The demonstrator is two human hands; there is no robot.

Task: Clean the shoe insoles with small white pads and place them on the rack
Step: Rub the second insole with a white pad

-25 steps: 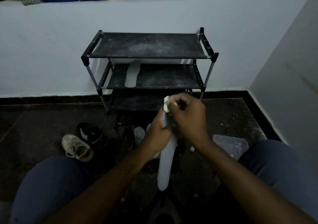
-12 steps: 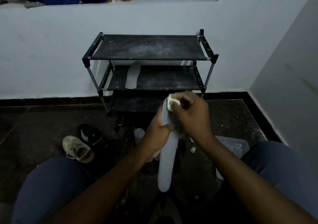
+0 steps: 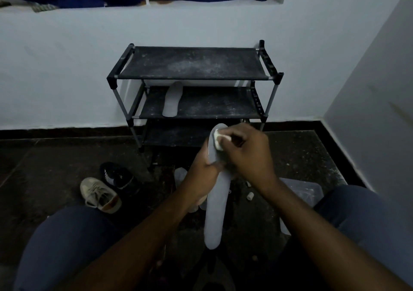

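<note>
A long grey insole (image 3: 215,210) stands nearly upright in front of me, held around its upper part by my left hand (image 3: 202,170). My right hand (image 3: 248,154) pinches a small white pad (image 3: 218,140) and presses it against the insole's top end. Behind them stands a black three-shelf rack (image 3: 192,76) against the wall. A second grey insole (image 3: 171,102) lies on the rack's middle shelf, at its left side.
A beige sneaker (image 3: 100,195) and a black shoe (image 3: 118,175) lie on the dark floor to the left. A clear plastic container (image 3: 306,190) sits at the right by my knee. Small white bits (image 3: 250,195) lie near it. Walls close in behind and on the right.
The insole's top end has come into view above my hands. My right hand has slid the pad a little down and leftward on it. The left hand keeps its hold.
</note>
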